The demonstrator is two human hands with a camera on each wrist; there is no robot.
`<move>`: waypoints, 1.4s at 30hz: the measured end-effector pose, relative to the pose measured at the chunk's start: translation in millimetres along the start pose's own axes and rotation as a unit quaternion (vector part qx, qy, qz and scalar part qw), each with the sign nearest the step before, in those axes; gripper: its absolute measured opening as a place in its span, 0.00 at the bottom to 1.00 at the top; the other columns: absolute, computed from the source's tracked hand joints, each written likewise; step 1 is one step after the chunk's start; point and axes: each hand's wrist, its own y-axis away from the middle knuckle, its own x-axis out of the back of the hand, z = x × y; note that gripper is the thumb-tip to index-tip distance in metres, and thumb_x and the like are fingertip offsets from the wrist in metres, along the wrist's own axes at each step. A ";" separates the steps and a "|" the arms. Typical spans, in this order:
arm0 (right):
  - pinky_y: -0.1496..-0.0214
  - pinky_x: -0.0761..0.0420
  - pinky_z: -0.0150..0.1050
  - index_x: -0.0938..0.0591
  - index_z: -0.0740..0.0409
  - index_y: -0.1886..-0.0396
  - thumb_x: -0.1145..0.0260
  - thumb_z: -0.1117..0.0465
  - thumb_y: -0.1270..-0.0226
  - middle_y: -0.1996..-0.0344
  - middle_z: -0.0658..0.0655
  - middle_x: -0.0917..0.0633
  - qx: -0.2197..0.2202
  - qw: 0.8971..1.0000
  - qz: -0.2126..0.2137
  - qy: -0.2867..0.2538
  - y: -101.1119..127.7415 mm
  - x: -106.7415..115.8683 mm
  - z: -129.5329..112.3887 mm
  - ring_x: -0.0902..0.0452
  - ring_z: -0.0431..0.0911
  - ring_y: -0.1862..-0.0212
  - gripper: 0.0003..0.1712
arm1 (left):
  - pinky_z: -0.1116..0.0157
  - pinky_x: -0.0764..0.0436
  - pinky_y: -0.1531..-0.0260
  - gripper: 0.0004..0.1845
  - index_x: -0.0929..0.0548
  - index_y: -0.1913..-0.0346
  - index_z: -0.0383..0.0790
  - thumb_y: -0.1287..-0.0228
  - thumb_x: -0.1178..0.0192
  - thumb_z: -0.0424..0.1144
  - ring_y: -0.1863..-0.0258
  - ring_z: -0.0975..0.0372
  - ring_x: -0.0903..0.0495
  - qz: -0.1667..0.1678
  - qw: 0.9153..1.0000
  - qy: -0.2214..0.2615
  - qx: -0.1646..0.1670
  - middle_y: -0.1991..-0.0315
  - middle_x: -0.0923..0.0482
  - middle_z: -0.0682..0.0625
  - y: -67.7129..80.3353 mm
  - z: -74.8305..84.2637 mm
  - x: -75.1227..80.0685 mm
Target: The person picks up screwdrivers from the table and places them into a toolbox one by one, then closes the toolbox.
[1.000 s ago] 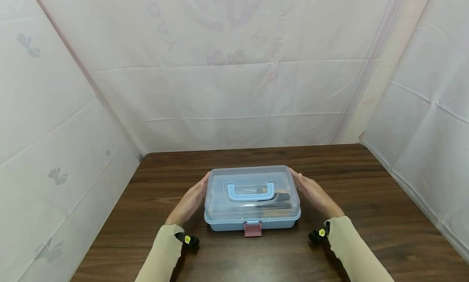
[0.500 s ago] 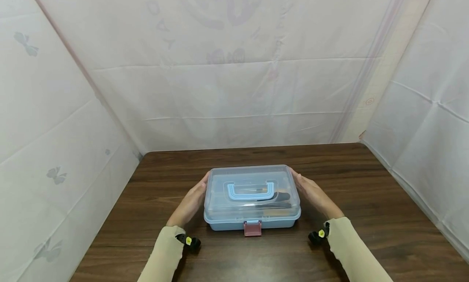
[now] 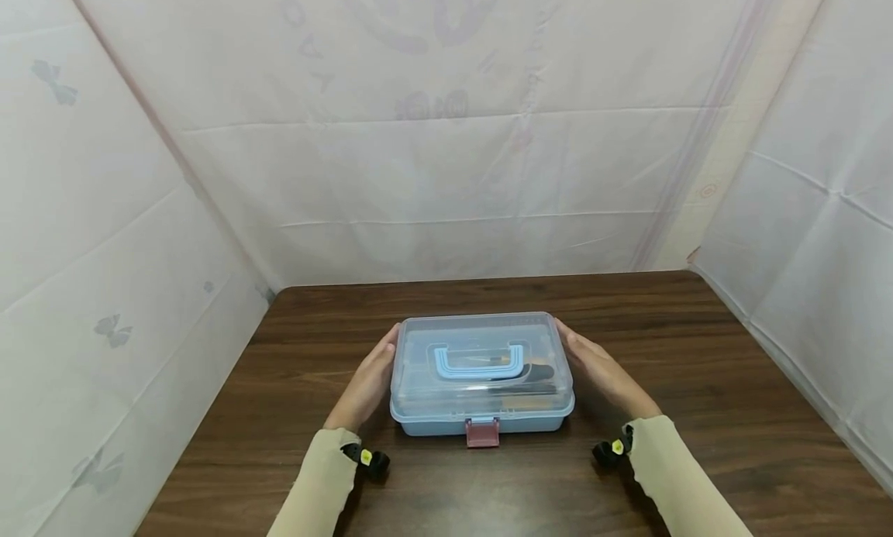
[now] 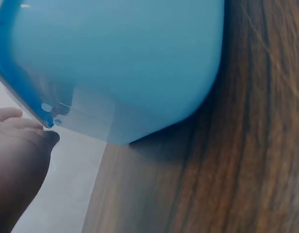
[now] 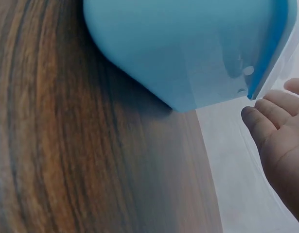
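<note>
A light blue plastic storage box [image 3: 446, 427] with a clear lid sits on the wooden table. Its lid is down, with a blue carry handle [image 3: 479, 372] on top and a dusky red latch [image 3: 482, 433] at the front. Through the lid show several slim items, too blurred to name. My left hand [image 3: 366, 382] lies along the box's left side, fingers extended towards the back corner. Along the right side lies my right hand [image 3: 605, 373], its fingers straight too. In both wrist views the fingertips touch or nearly touch the lid's rim; contact is hard to tell.
Dark wood-grain table [image 3: 279, 444] surrounds the box on all sides. Pale sheeting [image 3: 446, 211] hangs behind the table's back edge and at both sides. Each wrist wears a small black camera, the left camera [image 3: 377, 465] and the right camera [image 3: 607, 453].
The left wrist has shifted slightly right, towards the box. The box and the right hand have stayed in place, apart from a slight sway of the head view.
</note>
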 end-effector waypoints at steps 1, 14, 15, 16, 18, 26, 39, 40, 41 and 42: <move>0.26 0.54 0.61 0.53 0.50 0.22 0.66 0.40 0.22 0.22 0.55 0.52 0.002 1.000 0.002 0.000 0.9 0.6 0.0 0.60 0.56 0.23 0.36 | 0.50 0.63 0.25 0.32 0.54 0.23 0.43 0.22 0.65 0.52 0.22 0.55 0.64 0.005 1.000 -0.001 0.007 0.22 0.59 0.49 -0.8 0.4 -1.1; 0.39 0.24 0.41 0.36 0.57 0.28 0.56 0.51 0.21 0.33 0.64 0.30 0.055 0.989 0.116 0.070 22.1 11.0 -18.0 0.25 0.38 0.40 0.28 | 0.52 0.58 0.25 0.27 0.51 0.23 0.45 0.22 0.67 0.38 0.23 0.56 0.61 0.032 0.999 0.011 0.043 0.22 0.57 0.51 -4.4 -8.2 -6.1; 0.41 0.22 0.38 0.34 0.57 0.29 0.56 0.51 0.21 0.35 0.64 0.27 0.062 0.987 0.127 0.073 23.8 11.6 -21.0 0.23 0.36 0.42 0.27 | 0.52 0.59 0.25 0.27 0.51 0.23 0.45 0.22 0.67 0.38 0.22 0.57 0.61 0.032 0.999 0.009 0.041 0.22 0.57 0.51 -4.3 -8.5 -6.0; 0.42 0.21 0.35 0.33 0.57 0.30 0.56 0.51 0.21 0.37 0.64 0.25 0.067 0.986 0.133 0.073 25.5 12.0 -24.4 0.22 0.35 0.44 0.26 | 0.51 0.59 0.25 0.27 0.51 0.23 0.45 0.22 0.67 0.38 0.22 0.56 0.62 0.030 0.999 0.011 0.038 0.22 0.57 0.51 -4.4 -8.6 -6.1; 0.45 0.20 0.32 0.30 0.58 0.33 0.55 0.52 0.21 0.43 0.62 0.21 0.076 0.984 0.143 0.069 28.9 12.2 -31.1 0.20 0.38 0.47 0.25 | 0.51 0.60 0.25 0.27 0.51 0.23 0.45 0.22 0.67 0.38 0.22 0.56 0.62 0.027 0.999 0.011 0.035 0.22 0.58 0.51 -4.4 -9.2 -5.8; 0.55 0.16 0.37 0.22 0.70 0.46 0.53 0.59 0.22 0.58 0.63 0.15 0.114 0.986 0.113 0.040 40.6 2.1 -57.2 0.16 0.42 0.58 0.21 | 0.50 0.60 0.25 0.27 0.50 0.23 0.49 0.22 0.65 0.41 0.22 0.57 0.62 0.031 0.998 0.014 0.043 0.22 0.57 0.53 -4.4 -11.2 -5.3; 0.57 0.15 0.45 0.22 0.76 0.48 0.53 0.69 0.24 0.61 0.68 0.14 0.160 0.984 -0.079 0.003 48.0 -34.0 -57.9 0.14 0.43 0.59 0.17 | 0.50 0.59 0.26 0.27 0.50 0.23 0.50 0.22 0.65 0.42 0.22 0.58 0.63 0.021 0.999 0.019 0.046 0.22 0.57 0.54 -3.3 -11.1 -4.3; 0.57 0.15 0.45 0.22 0.76 0.48 0.53 0.69 0.24 0.61 0.70 0.15 0.153 0.984 -0.094 -0.002 48.6 -37.1 -56.5 0.14 0.43 0.58 0.18 | 0.50 0.59 0.25 0.27 0.50 0.23 0.51 0.22 0.65 0.42 0.22 0.58 0.63 0.021 0.998 0.018 0.048 0.22 0.57 0.55 -3.1 -11.1 -4.2; 0.56 0.16 0.46 0.22 0.76 0.47 0.52 0.68 0.24 0.60 0.70 0.15 0.141 0.984 -0.106 -0.004 49.3 -40.1 -55.5 0.14 0.42 0.58 0.18 | 0.50 0.59 0.25 0.27 0.50 0.23 0.51 0.22 0.65 0.42 0.22 0.58 0.63 0.020 0.998 0.018 0.048 0.22 0.57 0.55 -3.1 -11.1 -4.1; 0.56 0.16 0.46 0.22 0.75 0.46 0.52 0.67 0.24 0.59 0.70 0.15 0.128 0.985 -0.117 -0.004 50.0 -42.9 -54.5 0.14 0.42 0.57 0.18 | 0.50 0.59 0.25 0.27 0.50 0.23 0.51 0.22 0.65 0.42 0.22 0.58 0.63 0.019 0.998 0.018 0.048 0.22 0.57 0.55 -3.0 -11.2 -3.9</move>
